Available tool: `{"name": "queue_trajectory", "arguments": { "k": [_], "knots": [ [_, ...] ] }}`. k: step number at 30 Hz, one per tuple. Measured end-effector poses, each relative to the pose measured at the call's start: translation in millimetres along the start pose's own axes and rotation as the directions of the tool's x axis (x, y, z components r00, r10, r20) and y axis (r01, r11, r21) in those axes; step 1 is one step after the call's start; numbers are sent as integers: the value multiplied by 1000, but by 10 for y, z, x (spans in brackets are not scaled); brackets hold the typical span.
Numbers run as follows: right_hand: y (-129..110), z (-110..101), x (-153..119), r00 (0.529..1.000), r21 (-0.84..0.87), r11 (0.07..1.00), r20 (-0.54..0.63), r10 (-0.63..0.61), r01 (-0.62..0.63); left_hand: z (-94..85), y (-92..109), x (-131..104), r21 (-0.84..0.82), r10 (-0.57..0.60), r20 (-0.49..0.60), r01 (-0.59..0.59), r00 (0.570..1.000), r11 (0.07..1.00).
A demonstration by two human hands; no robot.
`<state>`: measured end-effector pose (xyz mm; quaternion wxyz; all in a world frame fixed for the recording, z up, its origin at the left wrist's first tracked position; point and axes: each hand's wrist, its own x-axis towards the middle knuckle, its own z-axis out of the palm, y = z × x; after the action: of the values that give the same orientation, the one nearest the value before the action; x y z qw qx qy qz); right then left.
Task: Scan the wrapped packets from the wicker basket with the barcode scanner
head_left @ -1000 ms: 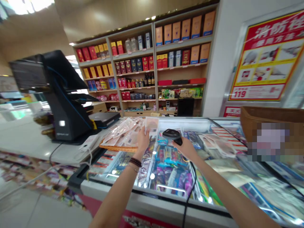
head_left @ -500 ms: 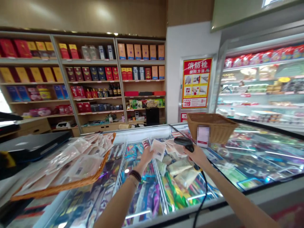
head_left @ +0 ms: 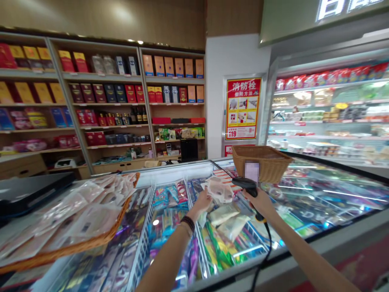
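The flat plastic packets (head_left: 219,190) lay loosely overlapped on the glass-topped freezer (head_left: 285,267), ahead of the person at about 12 o'clock. The left hand (head_left: 203,202) met their near edge at about 8 o'clock, fingers bent; the view there was poor, so whether it pinched a packet or only touched the pile could not be told. The right hand (head_left: 260,202) was closed around the handle of the barcode scanner (head_left: 245,185), whose head stood just beside the packets at 3 o'clock, with its cable (head_left: 269,243) hanging toward 6 o'clock. The packets looked light, thin and limp, their film probably slick enough for one to slide off another; a corner or sealed edge between thumb and fingertips would have been the surest hold, without squeezing the middle. The scanner looked rigid and of modest weight, best held by its handle, with some drag from the cable. A wicker basket (head_left: 272,172) sat at 1 o'clock, and more packets (head_left: 100,219) filled an orange wicker tray (head_left: 79,245) at 9 o'clock.
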<state>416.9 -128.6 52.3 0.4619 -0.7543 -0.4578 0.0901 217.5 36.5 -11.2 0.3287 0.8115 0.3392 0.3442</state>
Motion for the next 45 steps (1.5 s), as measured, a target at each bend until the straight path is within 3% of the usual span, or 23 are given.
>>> {"name": "queue_trajectory", "arguments": {
  "k": [4,8,13,16,19,21,24,27,30,33,35,37,40,45],
  "knots": [
    [-15,60,-14,1000,-32,999,13,5,-4,-78,50,-135,321,28,34,-37,999,947],
    [-173,208,20,998,-33,999,55,-13,15,-364,79,-313,412,29,51,-48,998,910],
    [-566,564,80,990,-21,996,109,-85,88,-1059,-8,-576,462,42,-124,20,991,887],
    [-857,853,48,971,35,988,180,-155,151,-1560,-103,-814,492,67,-275,81,959,867],
    [-1150,1156,-55,941,131,975,264,-210,181,-2025,-204,-1132,510,111,-440,146,891,848],
    [-1335,1346,-148,922,174,966,307,-238,191,-2312,-270,-1376,523,156,-550,192,820,830],
    [-1584,1598,-297,896,185,954,340,-287,236,-2747,-366,-1763,534,220,-702,297,677,792],
    [-1800,1810,-443,857,214,929,368,-362,301,-3217,-473,-2141,479,219,-833,466,508,744],
    [-1999,1990,-592,815,278,907,409,-410,317,-3663,-597,-2460,361,113,-917,675,382,644],
    [-2177,2146,-751,795,303,898,430,-428,319,-3960,-726,-2685,202,-99,-953,840,288,503],
    [-2268,2242,-859,777,317,890,445,-445,328,-4046,-807,-2781,126,-272,-927,898,258,422],
    [-2326,2331,-959,755,332,880,463,-465,339,-4066,-875,-2840,117,-377,-886,918,268,378],
    [-2355,2437,-1082,730,324,873,482,-484,365,-4075,-936,-2873,142,-377,-882,922,283,360],
    [-2342,2500,-1195,705,282,862,495,-507,422,-4222,-956,-2832,88,-406,-879,921,251,380]
  ]
}}
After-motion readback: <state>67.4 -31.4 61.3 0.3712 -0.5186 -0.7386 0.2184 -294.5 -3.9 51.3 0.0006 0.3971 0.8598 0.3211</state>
